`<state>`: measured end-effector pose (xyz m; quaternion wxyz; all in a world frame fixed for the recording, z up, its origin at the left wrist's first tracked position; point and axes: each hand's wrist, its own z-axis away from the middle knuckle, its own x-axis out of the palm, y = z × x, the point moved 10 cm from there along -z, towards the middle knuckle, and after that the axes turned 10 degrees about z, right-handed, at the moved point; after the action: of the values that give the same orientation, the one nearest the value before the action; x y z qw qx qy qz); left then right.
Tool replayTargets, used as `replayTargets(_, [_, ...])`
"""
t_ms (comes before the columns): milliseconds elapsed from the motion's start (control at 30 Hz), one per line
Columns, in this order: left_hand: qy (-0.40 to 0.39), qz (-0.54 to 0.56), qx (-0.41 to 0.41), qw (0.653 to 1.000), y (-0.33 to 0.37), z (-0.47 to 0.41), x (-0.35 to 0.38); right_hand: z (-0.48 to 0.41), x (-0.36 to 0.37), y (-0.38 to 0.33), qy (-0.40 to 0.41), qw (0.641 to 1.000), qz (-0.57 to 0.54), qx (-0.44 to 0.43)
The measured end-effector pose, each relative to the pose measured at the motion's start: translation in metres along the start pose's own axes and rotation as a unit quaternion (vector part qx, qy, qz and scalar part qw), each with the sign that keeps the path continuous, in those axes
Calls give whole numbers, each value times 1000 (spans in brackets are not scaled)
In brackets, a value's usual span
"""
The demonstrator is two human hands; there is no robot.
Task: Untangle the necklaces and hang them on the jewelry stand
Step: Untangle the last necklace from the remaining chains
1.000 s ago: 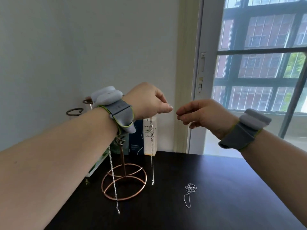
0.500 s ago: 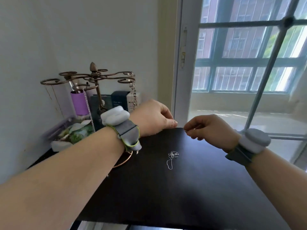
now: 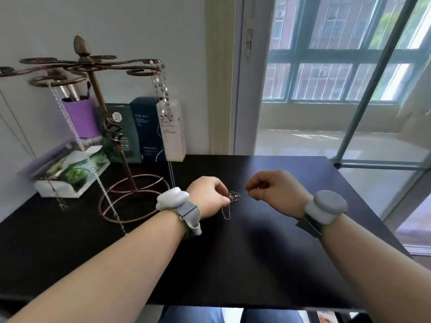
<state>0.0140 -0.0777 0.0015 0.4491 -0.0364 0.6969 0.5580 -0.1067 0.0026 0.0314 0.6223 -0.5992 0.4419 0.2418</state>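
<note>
Within the last second both hands have been brought down from in front of the jewelry stand, where they were held up level with its arms, to the tangled necklace lying on the dark tabletop to the right of the stand's ringed base. The left hand is now set at the knot, its fingers drawn together on or right against the left edge of the fine chain; whether the chain is actually pinched cannot be told. The right hand is held just to the right of the knot, its fingers curled close with the tips nearly meeting, and nothing can be seen between them. A loose loop of the chain trails toward the viewer from the knot. Two chains are already hung from the stand's curled arms, so it is judged that the last tangle is being started and its hanging is not yet done. The tabletop is matte black and otherwise bare near the hands; boxes, a purple cup and a tissue pack are ranged along the pale wall behind the stand, and a large window with daylight lies to the right.
</note>
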Motion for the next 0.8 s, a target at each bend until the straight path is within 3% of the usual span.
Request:
replayTargets(267, [56,-79,-20,995,-16,-19,4,-15,21,19,-6,1000,-21,13])
replayTargets(800, [23,-56,17,998,-20,-30,19,-27,29,38,44,995,-89,32])
